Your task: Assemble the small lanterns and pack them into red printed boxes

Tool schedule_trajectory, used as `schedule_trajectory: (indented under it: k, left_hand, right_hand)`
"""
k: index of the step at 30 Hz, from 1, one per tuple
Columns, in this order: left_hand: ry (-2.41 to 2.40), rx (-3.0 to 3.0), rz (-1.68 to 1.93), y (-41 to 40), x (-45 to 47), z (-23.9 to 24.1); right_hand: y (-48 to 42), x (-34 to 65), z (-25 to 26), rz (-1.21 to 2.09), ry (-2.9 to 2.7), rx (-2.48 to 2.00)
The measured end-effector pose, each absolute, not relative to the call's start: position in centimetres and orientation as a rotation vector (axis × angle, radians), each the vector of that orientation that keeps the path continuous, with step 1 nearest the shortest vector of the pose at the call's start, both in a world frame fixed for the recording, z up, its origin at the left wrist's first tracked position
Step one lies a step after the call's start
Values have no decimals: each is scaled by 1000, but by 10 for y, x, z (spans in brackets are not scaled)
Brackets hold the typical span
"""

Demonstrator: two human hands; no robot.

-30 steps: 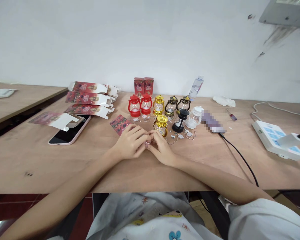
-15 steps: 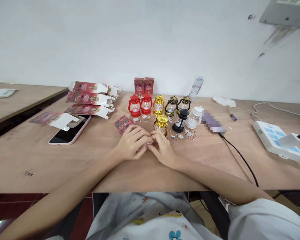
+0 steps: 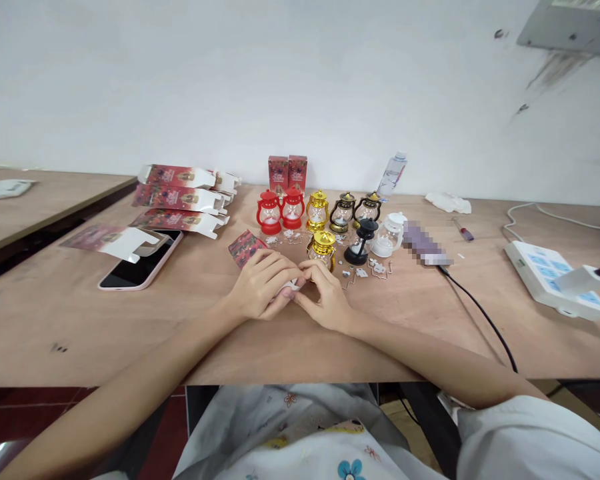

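Box (image 3: 247, 248) is gripped in the left hand (image 3: 260, 285), fingers wrapped over it, just in front of the gold lantern (image 3: 321, 248); a white flap (image 3: 291, 285) is exposed at the fingertips. Right thumb and fingers are held at the flap, nearly together; whether it is actually pinched by the right hand (image 3: 326, 297) cannot be told (contact is hidden). Main risk: flap could be creased or torn if forced out of line. Box walls could be crushed by too tight a left grip. Lantern could be tipped by an outward slip of the right fingers, and the metal bits (image 3: 361, 273) nearby scattered.
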State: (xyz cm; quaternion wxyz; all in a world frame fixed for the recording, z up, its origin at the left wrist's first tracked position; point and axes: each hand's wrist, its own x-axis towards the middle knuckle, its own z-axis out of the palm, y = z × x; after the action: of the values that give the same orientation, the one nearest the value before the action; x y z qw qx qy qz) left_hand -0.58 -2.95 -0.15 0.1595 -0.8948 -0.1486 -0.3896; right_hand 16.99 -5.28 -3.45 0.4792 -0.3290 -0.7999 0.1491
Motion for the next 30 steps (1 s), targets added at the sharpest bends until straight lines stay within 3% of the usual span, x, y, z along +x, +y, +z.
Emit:
schedule_trajectory:
  k: [30]
  left_hand:
    - [-538, -2532, -1405, -22, -18, -11]
  right_hand:
    - [-49, 174, -37, 466, -1959, -618]
